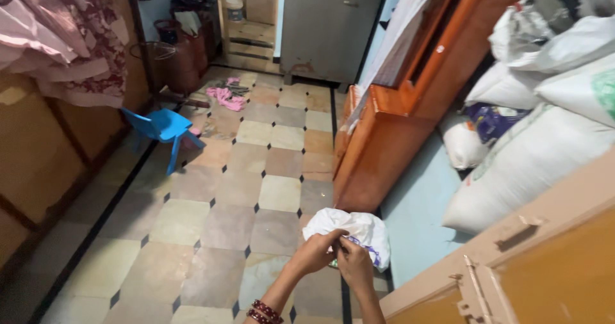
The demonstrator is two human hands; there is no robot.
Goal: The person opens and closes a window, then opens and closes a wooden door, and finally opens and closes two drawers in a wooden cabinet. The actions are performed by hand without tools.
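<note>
We see a white plastic bag (356,229), crumpled and puffed, with purple print on its near right side and a bit of green at its lower edge. It hangs low in the near middle of the scene, above the tiled floor (256,189) and just near of the orange wooden cabinet (384,145). Our left hand (315,252) pinches the bag's gathered top; our right hand (354,264) grips it just beside, fingers clenched on the plastic. Red bangles (264,312) circle the left wrist.
</note>
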